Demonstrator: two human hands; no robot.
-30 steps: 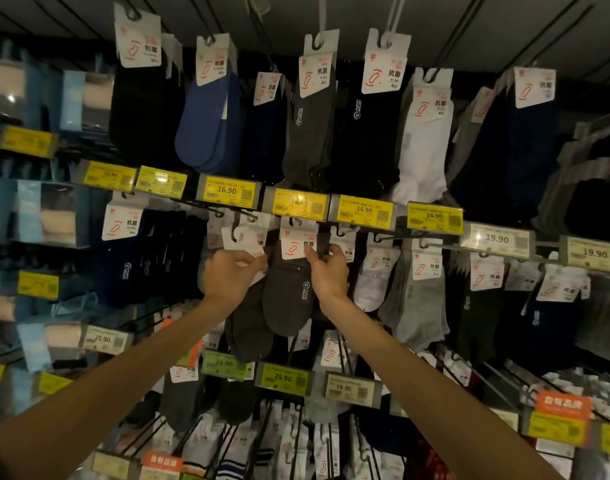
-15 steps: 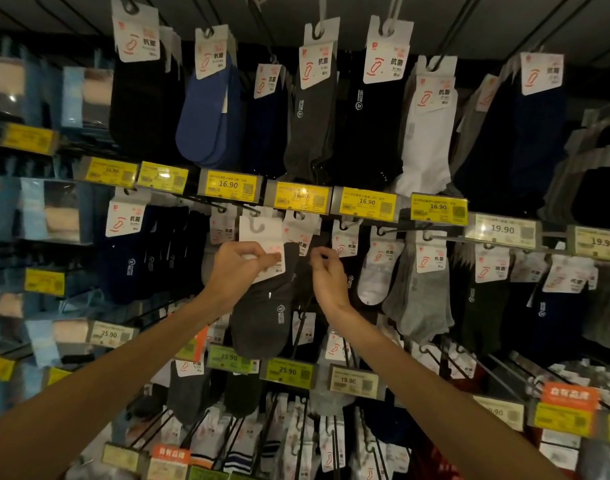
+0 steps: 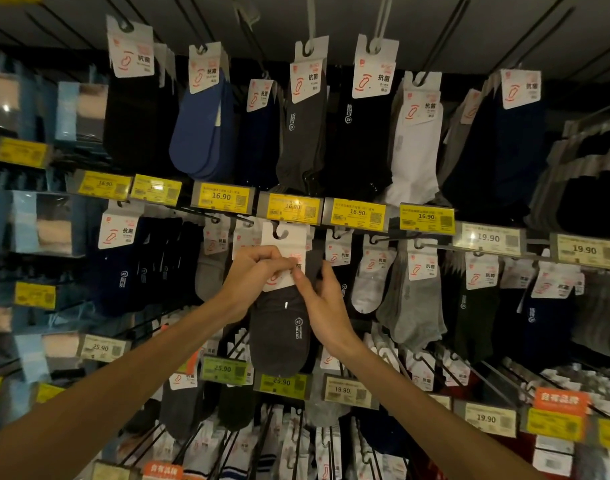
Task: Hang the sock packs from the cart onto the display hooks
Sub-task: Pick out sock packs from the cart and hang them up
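Sock pack (image 3: 279, 329) — left hand (image 3: 251, 277) pinches its card (image 3: 291, 242); right hand (image 3: 326, 306) perhaps too — hook hidden.

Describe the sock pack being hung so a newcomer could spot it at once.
On the sock wall, find the row of yellow price tags across the middle. Just under the centre one is a dark grey sock pack with a white card. Unlike its neighbours, the left hand and right hand hold it by the card.

Dim store light, deep shadows, blurred stretched edges, sharper centre
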